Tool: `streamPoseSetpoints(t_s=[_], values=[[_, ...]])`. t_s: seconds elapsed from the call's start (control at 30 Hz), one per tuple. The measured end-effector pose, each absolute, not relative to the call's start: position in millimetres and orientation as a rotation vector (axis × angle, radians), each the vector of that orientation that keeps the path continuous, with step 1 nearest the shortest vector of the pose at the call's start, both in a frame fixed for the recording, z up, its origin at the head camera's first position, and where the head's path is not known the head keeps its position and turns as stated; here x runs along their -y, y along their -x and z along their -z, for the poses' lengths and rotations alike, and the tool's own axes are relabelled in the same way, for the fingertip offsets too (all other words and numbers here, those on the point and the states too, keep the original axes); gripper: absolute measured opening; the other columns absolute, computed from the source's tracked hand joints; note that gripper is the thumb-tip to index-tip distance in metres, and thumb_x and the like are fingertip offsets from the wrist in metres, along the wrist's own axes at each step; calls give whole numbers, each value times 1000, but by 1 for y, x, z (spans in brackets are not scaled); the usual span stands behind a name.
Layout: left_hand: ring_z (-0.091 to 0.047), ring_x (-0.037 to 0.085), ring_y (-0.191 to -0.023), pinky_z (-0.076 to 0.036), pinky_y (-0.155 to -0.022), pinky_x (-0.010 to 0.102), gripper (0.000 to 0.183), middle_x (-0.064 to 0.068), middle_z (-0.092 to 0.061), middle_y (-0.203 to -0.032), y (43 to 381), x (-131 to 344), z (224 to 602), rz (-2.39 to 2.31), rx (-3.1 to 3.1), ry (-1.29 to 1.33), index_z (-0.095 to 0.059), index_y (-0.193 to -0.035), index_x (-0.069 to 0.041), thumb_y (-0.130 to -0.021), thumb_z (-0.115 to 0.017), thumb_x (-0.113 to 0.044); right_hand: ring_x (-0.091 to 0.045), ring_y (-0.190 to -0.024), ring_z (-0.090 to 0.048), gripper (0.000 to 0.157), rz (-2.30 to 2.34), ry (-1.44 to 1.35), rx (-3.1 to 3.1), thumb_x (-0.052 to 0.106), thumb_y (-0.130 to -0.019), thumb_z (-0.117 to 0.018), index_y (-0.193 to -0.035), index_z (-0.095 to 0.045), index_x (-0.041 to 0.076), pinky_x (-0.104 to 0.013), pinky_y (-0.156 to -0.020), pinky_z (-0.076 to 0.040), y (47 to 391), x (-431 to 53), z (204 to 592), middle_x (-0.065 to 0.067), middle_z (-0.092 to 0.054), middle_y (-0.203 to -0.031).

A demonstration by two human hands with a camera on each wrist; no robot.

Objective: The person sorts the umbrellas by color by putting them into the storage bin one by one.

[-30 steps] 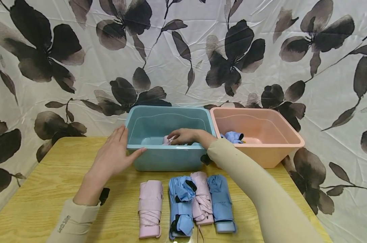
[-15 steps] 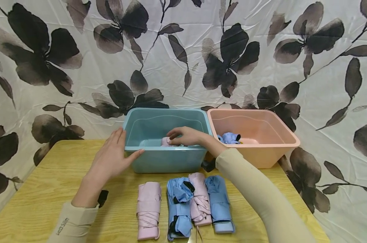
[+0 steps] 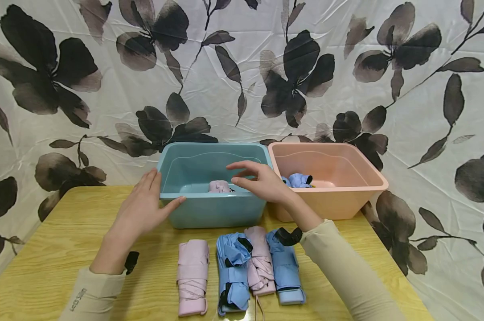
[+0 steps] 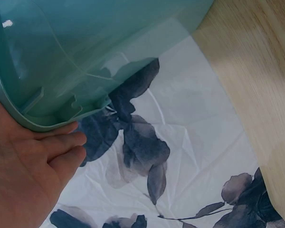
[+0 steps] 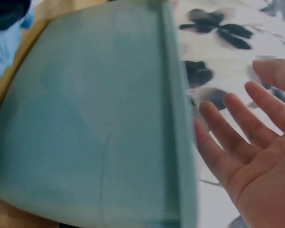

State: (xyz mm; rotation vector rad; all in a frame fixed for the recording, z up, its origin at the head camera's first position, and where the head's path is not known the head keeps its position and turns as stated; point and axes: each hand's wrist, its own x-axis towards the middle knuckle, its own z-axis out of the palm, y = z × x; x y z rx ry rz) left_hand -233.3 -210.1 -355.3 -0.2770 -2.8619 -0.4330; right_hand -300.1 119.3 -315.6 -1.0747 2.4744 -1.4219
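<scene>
A teal plastic bin [image 3: 214,214] stands at the back of the table. My left hand [image 3: 139,207] rests against its left side near the front corner, fingers straight and thumb along the front rim. In the left wrist view those fingers touch the bin's rim [image 4: 42,127]. Inside lies a folded pink umbrella [image 3: 219,186], mostly hidden by the front wall. My right hand [image 3: 264,180] hovers over the bin's front right, holding nothing. In the right wrist view, its spread fingers [image 5: 228,128] are beside the rim. Below are folded umbrellas: pink [image 3: 192,276], blue [image 3: 233,258], pink [image 3: 260,263], blue [image 3: 287,276].
To the right, a peach bin [image 3: 330,205] sits against the teal one, with a folded blue umbrella [image 3: 300,180] inside. Wooden table [image 3: 85,227] surface extends to the left. A white floral cloth [image 3: 242,133] hangs behind the bins.
My right hand has let go of the pink umbrella in the teal bin and risen up and to the right. The left hand stays at the bin's left corner.
</scene>
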Motion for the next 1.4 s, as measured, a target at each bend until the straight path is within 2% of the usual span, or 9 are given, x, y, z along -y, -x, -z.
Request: streamPoseSetpoints(t_s=[0.17,0.37,0.5,0.77,0.87,1.0,1.13,1.27,1.4], values=[[-18,54,-153,-22,-122,67,111,38,-17,-164,233,210,356,438,2849,282,-17,-159,16,-99,-51,-71,-20,-124,-65,38,1663,1128,-2432,16,-104,-65,-142,-64,15,-40,-102,-56,278,-133,314,-2,-63,-143],[-19,54,-152,-22,-122,68,110,39,-17,-164,234,210,356,435,2841,283,-17,-159,16,-99,-52,-70,-25,-120,-68,39,1859,1153,-2412,5,-102,-65,-141,-64,8,-36,-98,-59,256,-157,324,-9,-65,-141],[-19,54,-152,-22,-121,68,111,39,-18,-164,234,210,356,436,2839,280,-17,-159,16,-99,-52,-70,-28,-117,-68,38,1891,1131,-2461,2,-101,-65,-138,-66,8,-36,-96,-59,244,-176,338,-7,-67,-136],[-21,54,-152,-23,-121,68,110,38,-20,-164,234,210,358,438,2824,283,-17,-159,15,-98,-53,-70,-33,-116,-68,40,1800,1042,-2589,-1,-99,-67,-138,-64,3,-31,-91,-61,228,-211,371,-21,-65,-134],[-21,54,-151,-24,-121,69,110,38,-20,-164,235,211,358,436,2821,281,-17,-159,15,-98,-53,-69,-35,-116,-68,41,1716,1014,-2659,2,-99,-68,-140,-64,7,-33,-89,-62,223,-222,385,-18,-65,-135],[-21,54,-151,-24,-120,69,110,38,-20,-164,236,211,359,433,2818,279,-18,-159,15,-98,-54,-69,-29,-115,-68,45,1568,1009,-2751,5,-99,-70,-143,-62,14,-35,-86,-63,219,-235,403,-12,-63,-138],[-21,55,-151,-24,-120,69,110,38,-20,-164,235,211,359,433,2820,277,-18,-159,15,-98,-54,-69,-26,-120,-65,50,1394,1027,-2785,9,-98,-73,-146,-59,16,-36,-87,-62,215,-242,418,-14,-59,-144],[-20,55,-152,-23,-120,69,110,38,-19,-164,234,211,359,434,2831,269,-17,-159,16,-98,-53,-70,-32,-132,-57,57,1179,981,-2796,20,-98,-75,-150,-54,15,-48,-97,-58,213,-245,429,-15,-52,-153],[-18,54,-152,-22,-121,68,110,38,-17,-165,234,211,358,436,2838,274,-17,-159,16,-99,-52,-70,-39,-143,-46,72,986,884,-2752,40,-97,-74,-156,-46,10,-62,-110,-46,210,-246,436,-17,-44,-158]])
